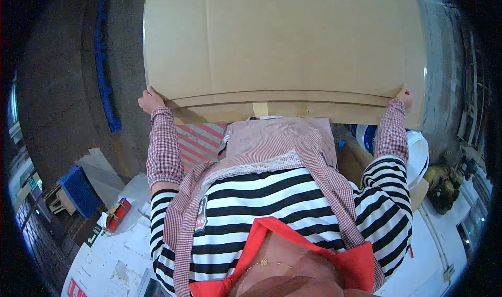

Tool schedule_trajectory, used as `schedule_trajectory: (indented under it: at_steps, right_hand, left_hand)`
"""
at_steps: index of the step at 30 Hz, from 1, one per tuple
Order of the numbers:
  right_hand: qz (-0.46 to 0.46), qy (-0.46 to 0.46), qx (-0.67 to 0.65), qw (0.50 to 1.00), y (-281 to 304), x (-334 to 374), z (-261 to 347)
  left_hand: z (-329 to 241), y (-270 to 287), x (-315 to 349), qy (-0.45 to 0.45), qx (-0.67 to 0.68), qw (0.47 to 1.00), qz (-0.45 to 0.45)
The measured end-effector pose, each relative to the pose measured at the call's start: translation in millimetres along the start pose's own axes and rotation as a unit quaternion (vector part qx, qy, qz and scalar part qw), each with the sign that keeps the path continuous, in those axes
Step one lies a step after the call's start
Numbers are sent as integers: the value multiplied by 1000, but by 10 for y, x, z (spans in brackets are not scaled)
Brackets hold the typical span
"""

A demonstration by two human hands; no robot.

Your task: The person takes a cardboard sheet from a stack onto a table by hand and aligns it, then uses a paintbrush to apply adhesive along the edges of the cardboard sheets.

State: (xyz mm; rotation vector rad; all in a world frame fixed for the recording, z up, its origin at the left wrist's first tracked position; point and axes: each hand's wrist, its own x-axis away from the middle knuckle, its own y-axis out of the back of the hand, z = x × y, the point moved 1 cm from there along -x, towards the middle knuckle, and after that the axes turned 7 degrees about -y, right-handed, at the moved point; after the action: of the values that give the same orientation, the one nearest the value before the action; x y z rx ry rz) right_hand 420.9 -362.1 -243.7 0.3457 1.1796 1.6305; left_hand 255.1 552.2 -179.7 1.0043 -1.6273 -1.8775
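The head view looks down on a wide brown cardboard sheet spread in front of the person, its near edge running just beyond the apron and the far part passing out of the top of the frame. The left hand has its fingers closed in a pinch at the near left corner, and the right hand pinches the near right corner in much the same way, though how deep either grip reaches under the board is hidden. Below the near edge shows a lower cardboard layer, with a pale yellow patch near its middle. As I judge it, the main risk is sagging or creasing: the board is broad and held only at two corners, so an uneven pull could bow it along the faint fold line or let one corner slip out. The layers could also slide out of line if they are not joined, which I cannot tell. Of possible containers, a white rounded object sits beside the right forearm and may be a bucket or bag; its inside is not visible. Behind on the left, a small red holder rests on a white surface, its contents too small to make out.
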Motion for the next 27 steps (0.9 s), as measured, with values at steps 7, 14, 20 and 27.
schedule_trajectory:
  at_steps: [7,14,20,27]
  right_hand:
    - [266,18,192,945,-221,-357,-102]
    - [430,-342,-252,797,69,-223,-341]
    - [146,-111,48,982,165,-100,-148]
    - [93,-43,99,990,-212,46,34]
  left_hand:
    - [231,-132,-92,-97,84,987,100]
    - [280,212,48,120,551,802,198]
    - [47,155,-4,118,528,835,-99]
    - [-204,-190,-31,134,307,936,-109]
